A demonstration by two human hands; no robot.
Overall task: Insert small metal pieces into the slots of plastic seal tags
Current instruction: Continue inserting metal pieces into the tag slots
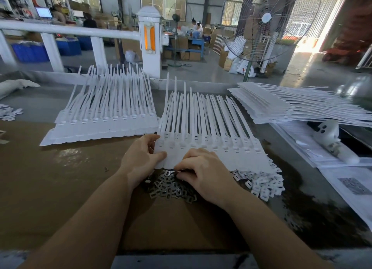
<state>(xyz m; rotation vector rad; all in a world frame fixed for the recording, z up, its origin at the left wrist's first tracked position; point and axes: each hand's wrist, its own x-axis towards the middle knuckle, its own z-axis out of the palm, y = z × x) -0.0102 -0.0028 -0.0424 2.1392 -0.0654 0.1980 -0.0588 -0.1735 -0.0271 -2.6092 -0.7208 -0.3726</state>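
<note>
- The left hand (pixel 141 158) is at the centre of the frame, on the left end of a sheet of joined seal tags (pixel 211 148). Its thumb lies on top of the sheet edge and the other fingers curl around the edge, so it pinches the sheet and keeps it in place on the worktop (pixel 60 188).
- The right hand (pixel 203 174) is just to the right, low at the near edge of the same sheet. Its fingers are curled together over the pile of metal pieces (pixel 171 188), and the fingertips seem to pinch one piece. The piece itself is too small to see clearly.
- The metal pieces lie in a heap in front of the sheet, between the two wrists. A heap of small white plastic parts (pixel 261 184) lies beside it, to the right.
- I judge that the task is at the beginning for this sheet: the slots in the row of heads look dark and open, and I cannot see metal in any of them, but the picture is not sharp enough to be sure.
- Another sheet of tags (pixel 104 123) lies at the centre left. It is maybe finished, but I cannot tell.
- A stack of more sheets (pixel 291 105) waits at the right of the frame, so much work seems to be left.
</note>
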